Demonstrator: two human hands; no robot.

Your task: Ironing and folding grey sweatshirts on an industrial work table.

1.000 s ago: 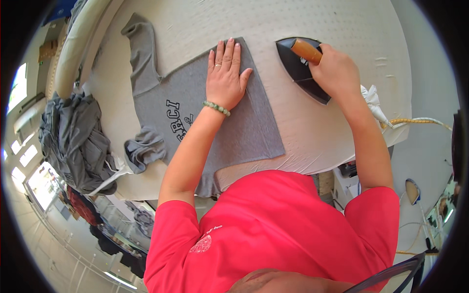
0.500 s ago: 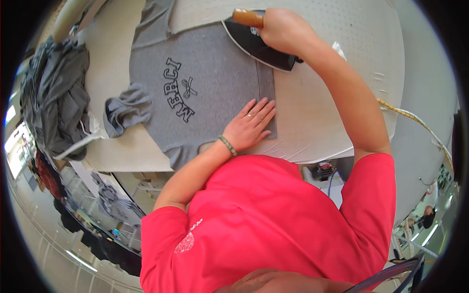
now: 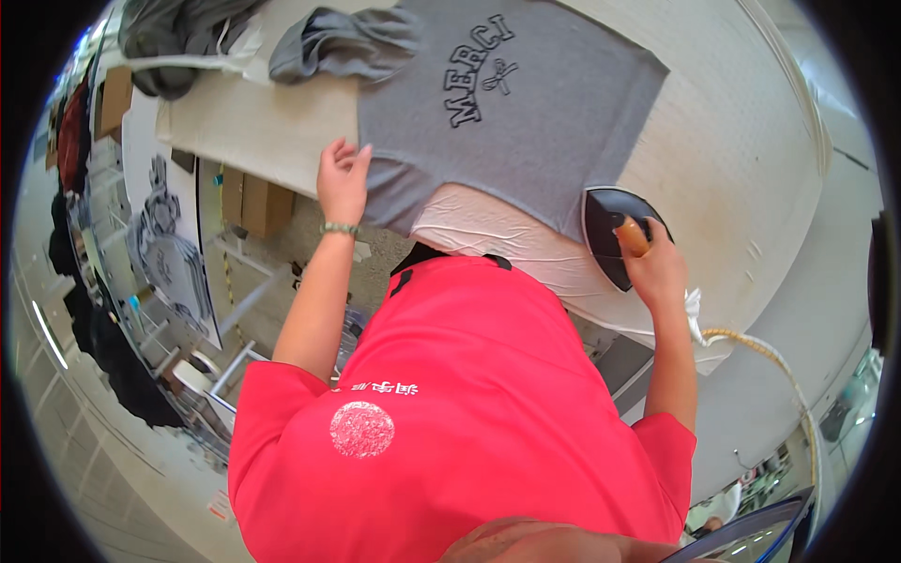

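Note:
A grey sweatshirt (image 3: 554,122) with dark lettering and a small bow motif lies spread on the pale padded ironing table (image 3: 723,141). My right hand (image 3: 660,270) is wrapped round the wooden handle of a black iron (image 3: 608,208). The iron rests at the garment's near right corner, its left edge by the hem. My left hand (image 3: 343,188) is at the near left, beside the short grey sleeve (image 3: 399,190), fingers loosely bent and thumb apart. Nothing shows in it. Bunched grey cloth (image 3: 343,42) lies by the neck end.
A heap of dark grey garments (image 3: 178,38) sits at the far left. From the iron's side, a yellowish wrapped hose (image 3: 765,347) runs off the table's right edge. Cardboard boxes (image 3: 267,205) stand below on the left, near a white board with grey garments (image 3: 174,263).
The iron has come from the far hem toward me, to the near corner. My left hand has left the hem and moved left to the sleeve. The view has shifted too.

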